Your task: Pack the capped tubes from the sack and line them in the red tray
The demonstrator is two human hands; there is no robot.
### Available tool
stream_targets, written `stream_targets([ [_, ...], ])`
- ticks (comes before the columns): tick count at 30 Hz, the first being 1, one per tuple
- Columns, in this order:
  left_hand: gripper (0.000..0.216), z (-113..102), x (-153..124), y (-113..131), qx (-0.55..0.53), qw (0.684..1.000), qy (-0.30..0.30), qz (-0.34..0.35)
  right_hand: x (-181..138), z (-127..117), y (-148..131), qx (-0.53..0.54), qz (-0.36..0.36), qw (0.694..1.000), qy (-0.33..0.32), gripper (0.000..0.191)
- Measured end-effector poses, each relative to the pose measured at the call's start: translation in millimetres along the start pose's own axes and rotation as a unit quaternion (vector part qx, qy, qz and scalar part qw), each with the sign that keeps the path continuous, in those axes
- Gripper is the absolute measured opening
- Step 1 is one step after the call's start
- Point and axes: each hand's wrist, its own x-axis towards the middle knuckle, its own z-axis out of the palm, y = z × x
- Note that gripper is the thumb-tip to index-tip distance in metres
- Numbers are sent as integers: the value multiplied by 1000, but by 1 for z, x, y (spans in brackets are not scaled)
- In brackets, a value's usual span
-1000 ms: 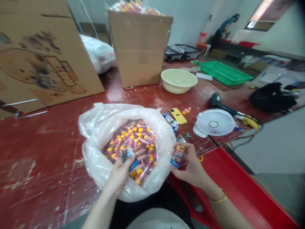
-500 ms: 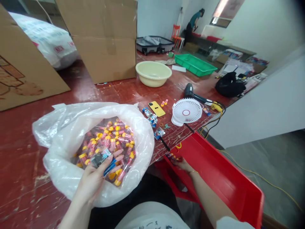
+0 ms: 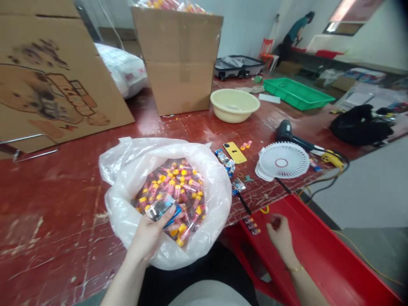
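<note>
My left hand (image 3: 159,225) is closed on a small stack of flat packets (image 3: 162,208), dark and silvery on top with blue edges below. It is above a white plastic bag (image 3: 121,204) whose opening is rolled back. Inside lie many small clear tubes (image 3: 188,189) with yellow caps and pink contents. My right hand (image 3: 281,238) hovers over a long red tray (image 3: 318,242), fingers curled and thumb apart, nothing clearly seen in it. Just left of it, a small multicoloured packet (image 3: 251,225) rests at the tray's near-left end.
On the red table (image 3: 79,187) are a yellow phone (image 3: 235,153), loose packets (image 3: 225,161), a white fan (image 3: 282,160), a hair dryer (image 3: 291,135), a cream basin (image 3: 235,104) and a green crate (image 3: 296,94). Cardboard boxes (image 3: 181,63) stand behind. A person (image 3: 296,29) bends far off.
My right hand has come away from the multicoloured packet and moved rightward over the tray, leaving the packet there. The left hand keeps its packets over the bag. The view has turned left.
</note>
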Motion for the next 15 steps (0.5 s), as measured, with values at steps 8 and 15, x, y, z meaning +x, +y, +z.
stream_targets([
  [8, 41, -2, 0, -3, 27, 1000, 5, -2, -77, 96, -196, -200, -611, 691, -329, 19],
  [15, 41, -7, -3, 0, -40, 998, -47, -12, -65, 129, -209, -241, -560, 629, -482, 10],
])
